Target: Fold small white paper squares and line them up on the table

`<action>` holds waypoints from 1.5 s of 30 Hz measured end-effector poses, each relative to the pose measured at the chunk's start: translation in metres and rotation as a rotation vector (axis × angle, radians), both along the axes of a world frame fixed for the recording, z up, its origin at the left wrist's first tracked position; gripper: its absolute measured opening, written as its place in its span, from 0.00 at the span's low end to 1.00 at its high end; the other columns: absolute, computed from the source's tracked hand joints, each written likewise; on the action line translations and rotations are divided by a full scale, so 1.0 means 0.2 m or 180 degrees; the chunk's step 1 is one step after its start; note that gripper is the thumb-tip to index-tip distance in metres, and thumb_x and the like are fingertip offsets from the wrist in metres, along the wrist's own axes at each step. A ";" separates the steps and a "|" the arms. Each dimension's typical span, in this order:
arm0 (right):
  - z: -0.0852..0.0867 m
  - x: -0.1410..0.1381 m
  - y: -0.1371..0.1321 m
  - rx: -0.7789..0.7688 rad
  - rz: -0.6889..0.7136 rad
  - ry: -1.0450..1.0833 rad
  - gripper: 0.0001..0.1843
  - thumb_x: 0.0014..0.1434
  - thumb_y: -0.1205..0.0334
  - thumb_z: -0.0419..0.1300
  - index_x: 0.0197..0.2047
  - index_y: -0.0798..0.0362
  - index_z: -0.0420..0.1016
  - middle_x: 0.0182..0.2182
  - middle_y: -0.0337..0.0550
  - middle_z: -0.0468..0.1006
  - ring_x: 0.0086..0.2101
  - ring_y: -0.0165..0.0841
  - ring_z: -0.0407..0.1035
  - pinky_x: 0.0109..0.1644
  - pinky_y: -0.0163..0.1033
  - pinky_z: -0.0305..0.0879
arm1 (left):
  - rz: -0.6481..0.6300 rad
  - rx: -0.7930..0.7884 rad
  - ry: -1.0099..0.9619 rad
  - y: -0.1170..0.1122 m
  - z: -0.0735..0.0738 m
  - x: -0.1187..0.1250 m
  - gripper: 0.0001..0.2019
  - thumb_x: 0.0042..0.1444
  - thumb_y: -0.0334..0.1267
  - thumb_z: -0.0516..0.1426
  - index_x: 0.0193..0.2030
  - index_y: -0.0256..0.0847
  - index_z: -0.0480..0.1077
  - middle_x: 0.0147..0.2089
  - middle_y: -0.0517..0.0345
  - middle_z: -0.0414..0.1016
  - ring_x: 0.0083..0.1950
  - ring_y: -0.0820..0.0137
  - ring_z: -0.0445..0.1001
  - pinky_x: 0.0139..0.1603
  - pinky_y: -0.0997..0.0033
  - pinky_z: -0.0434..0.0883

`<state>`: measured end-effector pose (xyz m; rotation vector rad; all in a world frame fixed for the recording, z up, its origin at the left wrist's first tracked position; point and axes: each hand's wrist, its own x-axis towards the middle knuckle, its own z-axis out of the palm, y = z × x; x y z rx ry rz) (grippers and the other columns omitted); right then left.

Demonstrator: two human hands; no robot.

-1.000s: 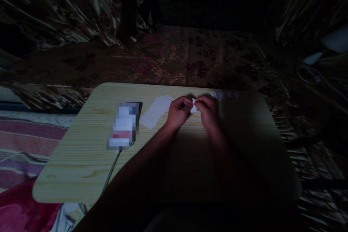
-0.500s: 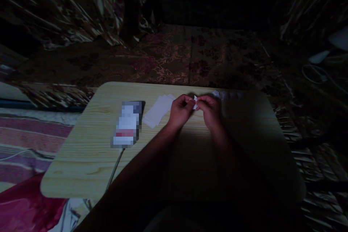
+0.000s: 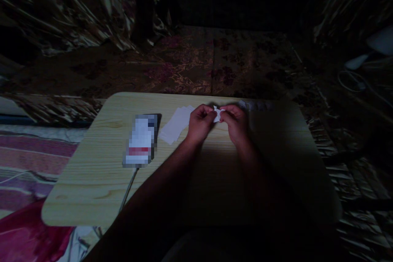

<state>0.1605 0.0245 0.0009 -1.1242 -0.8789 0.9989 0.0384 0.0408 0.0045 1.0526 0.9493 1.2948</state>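
Note:
My left hand (image 3: 199, 125) and my right hand (image 3: 236, 123) meet near the far middle of a light wooden table (image 3: 101, 172). Both pinch a small folded piece of white paper (image 3: 217, 114) between their fingertips, just above the tabletop. A loose stack of white paper sheets (image 3: 175, 125) lies on the table just left of my left hand.
A phone (image 3: 140, 141) with a cable running off the near edge lies on the table's left part. A crumpled pale thing (image 3: 256, 106) rests at the far right edge. Patterned dark fabric covers the floor beyond; striped and red cloth lies at left.
Both hands stay pinched on the small paper, with only slight finger shifts. The view has swayed a little.

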 end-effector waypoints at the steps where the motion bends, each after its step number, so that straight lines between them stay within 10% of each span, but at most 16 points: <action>1: 0.00 0.00 0.00 -0.0008 0.0003 -0.0012 0.09 0.48 0.60 0.66 0.34 0.52 0.78 0.22 0.35 0.75 0.25 0.29 0.68 0.32 0.37 0.66 | 0.0003 0.0001 -0.0079 0.00 0.00 0.00 0.08 0.49 0.37 0.66 0.29 0.39 0.71 0.26 0.63 0.73 0.26 0.77 0.67 0.29 0.75 0.64; 10: -0.02 0.01 0.01 0.0127 -0.0043 0.0079 0.15 0.48 0.59 0.69 0.41 0.52 0.79 0.32 0.40 0.81 0.31 0.31 0.72 0.33 0.37 0.68 | 0.0046 -0.0193 -0.0128 0.00 0.02 0.00 0.09 0.45 0.38 0.68 0.31 0.37 0.76 0.24 0.61 0.75 0.22 0.78 0.67 0.25 0.76 0.63; 20: 0.04 -0.01 -0.04 0.0050 -0.0703 -0.0742 0.09 0.50 0.56 0.67 0.28 0.53 0.77 0.22 0.35 0.74 0.25 0.28 0.65 0.31 0.36 0.62 | 0.0324 -0.0250 -0.0429 0.01 0.01 0.01 0.19 0.45 0.34 0.68 0.46 0.39 0.77 0.28 0.59 0.79 0.26 0.75 0.74 0.26 0.75 0.69; 45: 0.00 -0.04 -0.02 -0.0354 -0.0187 -0.0126 0.08 0.50 0.57 0.65 0.30 0.53 0.76 0.21 0.35 0.74 0.22 0.26 0.61 0.26 0.33 0.58 | 0.0097 -0.0282 0.0145 -0.03 0.02 0.03 0.06 0.47 0.36 0.67 0.27 0.37 0.76 0.25 0.58 0.79 0.24 0.74 0.75 0.27 0.75 0.71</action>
